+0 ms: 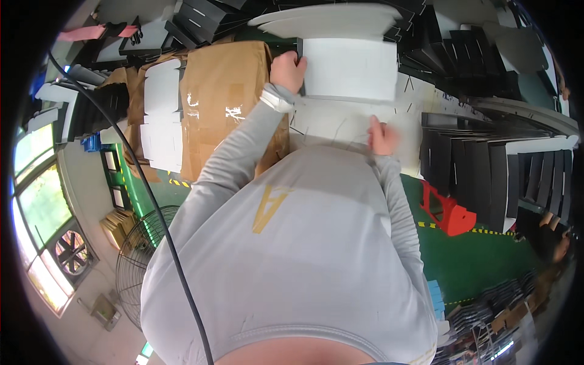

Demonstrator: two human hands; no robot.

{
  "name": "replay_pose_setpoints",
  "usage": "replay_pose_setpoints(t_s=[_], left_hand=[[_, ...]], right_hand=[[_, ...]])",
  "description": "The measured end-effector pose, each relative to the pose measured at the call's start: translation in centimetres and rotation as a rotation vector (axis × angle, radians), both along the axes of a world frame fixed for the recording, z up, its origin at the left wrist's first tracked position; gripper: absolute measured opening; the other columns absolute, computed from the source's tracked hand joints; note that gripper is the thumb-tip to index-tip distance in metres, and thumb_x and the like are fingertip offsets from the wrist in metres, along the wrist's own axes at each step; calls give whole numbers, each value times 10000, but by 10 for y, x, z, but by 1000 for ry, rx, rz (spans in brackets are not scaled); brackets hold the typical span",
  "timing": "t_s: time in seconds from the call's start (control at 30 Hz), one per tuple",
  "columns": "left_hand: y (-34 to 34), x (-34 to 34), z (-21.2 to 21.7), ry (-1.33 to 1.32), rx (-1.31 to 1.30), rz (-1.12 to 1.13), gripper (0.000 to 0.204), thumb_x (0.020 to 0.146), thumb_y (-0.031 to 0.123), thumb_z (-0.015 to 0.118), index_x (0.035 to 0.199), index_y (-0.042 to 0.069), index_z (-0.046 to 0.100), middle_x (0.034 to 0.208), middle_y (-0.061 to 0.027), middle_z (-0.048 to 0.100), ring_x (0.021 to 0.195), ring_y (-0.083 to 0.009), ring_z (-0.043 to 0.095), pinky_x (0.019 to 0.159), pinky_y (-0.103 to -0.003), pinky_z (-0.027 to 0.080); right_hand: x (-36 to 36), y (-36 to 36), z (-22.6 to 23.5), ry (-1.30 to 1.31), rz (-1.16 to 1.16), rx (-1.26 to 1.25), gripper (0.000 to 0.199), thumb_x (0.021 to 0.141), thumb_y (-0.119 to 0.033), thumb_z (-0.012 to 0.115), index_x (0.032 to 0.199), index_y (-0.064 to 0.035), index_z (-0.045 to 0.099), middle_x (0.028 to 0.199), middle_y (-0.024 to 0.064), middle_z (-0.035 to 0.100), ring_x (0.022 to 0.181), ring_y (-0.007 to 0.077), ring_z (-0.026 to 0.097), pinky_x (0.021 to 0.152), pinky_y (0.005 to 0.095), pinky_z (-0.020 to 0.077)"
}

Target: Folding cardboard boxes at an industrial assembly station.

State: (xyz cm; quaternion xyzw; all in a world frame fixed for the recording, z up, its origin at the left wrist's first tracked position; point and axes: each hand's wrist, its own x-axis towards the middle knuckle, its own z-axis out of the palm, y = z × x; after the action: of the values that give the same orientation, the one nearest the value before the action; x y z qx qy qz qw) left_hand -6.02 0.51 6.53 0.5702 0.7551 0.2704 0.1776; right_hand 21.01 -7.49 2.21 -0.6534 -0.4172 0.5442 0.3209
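Observation:
A box with a white inside (350,70) and a dark left side lies open on the pale work table (331,125), its white lid (328,21) raised at the far end. My left hand (288,72) is closed on the box's left wall, fingers curled over the edge. Nearer to me and to the right, my right hand (382,137) hovers over the table, apart from the box. Motion smears it, and whether its fingers hold anything is not visible.
To the left lie a brown cardboard carton (225,109) and flat white box blanks (163,115). Black boxes (465,173) stand in rows at right, beside a red plastic holder (450,213). A black cable (161,213) crosses the view near a wire-caged fan (131,261).

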Motion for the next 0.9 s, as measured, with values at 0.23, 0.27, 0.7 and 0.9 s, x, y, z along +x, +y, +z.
replay_pose_setpoints(t_s=[0.23,0.27,0.7,0.9], left_hand=[[-86,34,1,-130,-506,-542,311,773,313,575,706,10,597,663,-161,589,640,-325,576,586,-392,449],[-94,25,7,-203,-622,-644,269,771,272,567,708,12,597,658,-156,590,629,-314,576,579,-388,444],[13,-21,90,-727,-107,-200,225,856,206,527,820,-1,607,657,-28,575,535,-71,504,481,-204,411],[27,18,-49,-679,121,-213,319,857,269,529,887,-38,614,709,-94,627,661,-110,535,619,-268,439]], right_hand=[[-3,17,-1,120,-203,-323,592,770,-564,486,647,9,572,480,89,533,354,143,469,345,250,344],[4,18,-8,139,-263,-300,574,775,-543,488,649,10,571,476,87,529,348,149,466,342,264,346],[10,80,-43,-368,102,285,589,675,-195,599,1210,-20,423,648,93,580,558,216,552,583,335,465],[5,41,-28,-358,341,242,600,654,-164,606,1216,-52,430,583,67,533,509,189,517,519,315,438]])
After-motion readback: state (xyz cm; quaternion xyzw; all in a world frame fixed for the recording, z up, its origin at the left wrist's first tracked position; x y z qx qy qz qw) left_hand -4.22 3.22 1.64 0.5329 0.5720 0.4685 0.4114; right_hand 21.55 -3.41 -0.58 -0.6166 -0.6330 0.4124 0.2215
